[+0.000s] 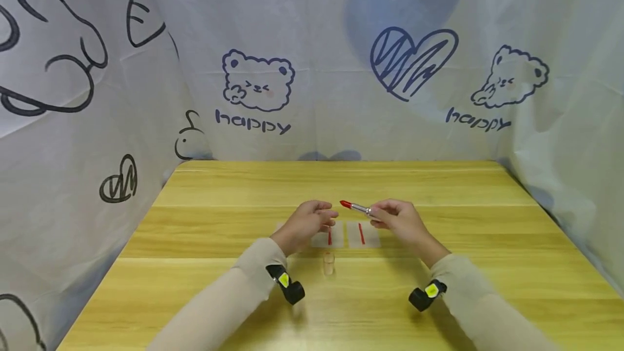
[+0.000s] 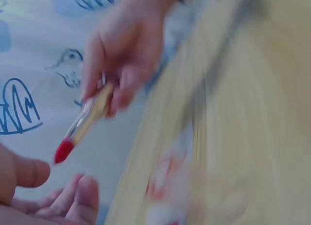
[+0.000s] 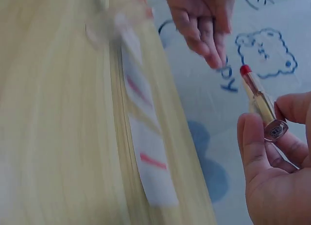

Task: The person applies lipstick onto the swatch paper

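A red lipstick (image 1: 358,208) with a silvery tube is pinched by its base in my right hand (image 1: 397,222). In the right wrist view the bare red tip of the lipstick (image 3: 257,96) points away from my thumb and fingers. My left hand (image 1: 306,224) hovers left of that tip with relaxed fingers and holds nothing. Below the hands lie a white paper piece (image 1: 363,234) and another paper piece (image 1: 319,239), each with a red stroke. A clear lipstick cap (image 1: 329,264) stands on the table in front of them.
The wooden table (image 1: 195,286) runs back to a white curtain (image 1: 317,26) with blue drawings. Another piece of paper is partly hidden behind my left hand. A black camera band (image 1: 287,284) sits on my left wrist, and a matching band (image 1: 428,294) on my right.
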### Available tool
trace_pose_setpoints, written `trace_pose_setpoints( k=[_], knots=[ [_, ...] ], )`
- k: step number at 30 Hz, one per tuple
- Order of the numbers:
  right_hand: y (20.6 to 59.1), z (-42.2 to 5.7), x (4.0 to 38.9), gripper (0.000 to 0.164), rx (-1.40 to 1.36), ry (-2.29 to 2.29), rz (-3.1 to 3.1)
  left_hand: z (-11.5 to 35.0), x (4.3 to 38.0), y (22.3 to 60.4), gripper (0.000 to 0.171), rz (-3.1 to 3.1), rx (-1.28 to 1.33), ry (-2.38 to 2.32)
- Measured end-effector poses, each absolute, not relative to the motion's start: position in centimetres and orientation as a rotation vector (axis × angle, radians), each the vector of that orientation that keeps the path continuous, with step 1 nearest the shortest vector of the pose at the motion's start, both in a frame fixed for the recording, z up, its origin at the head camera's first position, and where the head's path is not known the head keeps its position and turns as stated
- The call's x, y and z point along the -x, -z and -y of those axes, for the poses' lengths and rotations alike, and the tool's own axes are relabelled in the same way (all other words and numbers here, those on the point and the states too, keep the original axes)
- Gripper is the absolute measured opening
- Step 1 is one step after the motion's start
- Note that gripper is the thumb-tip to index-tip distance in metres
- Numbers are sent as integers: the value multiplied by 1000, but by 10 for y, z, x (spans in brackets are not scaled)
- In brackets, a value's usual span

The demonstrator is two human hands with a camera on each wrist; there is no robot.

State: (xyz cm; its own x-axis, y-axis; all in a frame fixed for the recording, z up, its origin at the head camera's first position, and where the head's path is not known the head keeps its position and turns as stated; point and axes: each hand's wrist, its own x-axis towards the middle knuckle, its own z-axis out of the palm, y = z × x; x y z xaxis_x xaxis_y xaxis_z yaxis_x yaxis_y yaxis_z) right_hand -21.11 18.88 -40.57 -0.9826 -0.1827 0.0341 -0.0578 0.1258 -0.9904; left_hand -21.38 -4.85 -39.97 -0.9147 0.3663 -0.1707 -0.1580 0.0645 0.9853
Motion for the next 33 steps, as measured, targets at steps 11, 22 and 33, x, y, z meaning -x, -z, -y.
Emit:
trace_pose_setpoints(
  k=[11, 22, 33],
  knots=[
    [394, -152, 193, 16, 220, 2269, -1603, 38, 189, 403, 36, -1661, -172, -2301],
    [388, -139, 192, 26, 197, 2214, -1362, 42, 184, 406, 38, -1555, -331, -2418],
    [381, -133, 191, 30, 248, 2144, -1322, 40, 181, 407, 34, -1394, -357, -2599]
  ],
)
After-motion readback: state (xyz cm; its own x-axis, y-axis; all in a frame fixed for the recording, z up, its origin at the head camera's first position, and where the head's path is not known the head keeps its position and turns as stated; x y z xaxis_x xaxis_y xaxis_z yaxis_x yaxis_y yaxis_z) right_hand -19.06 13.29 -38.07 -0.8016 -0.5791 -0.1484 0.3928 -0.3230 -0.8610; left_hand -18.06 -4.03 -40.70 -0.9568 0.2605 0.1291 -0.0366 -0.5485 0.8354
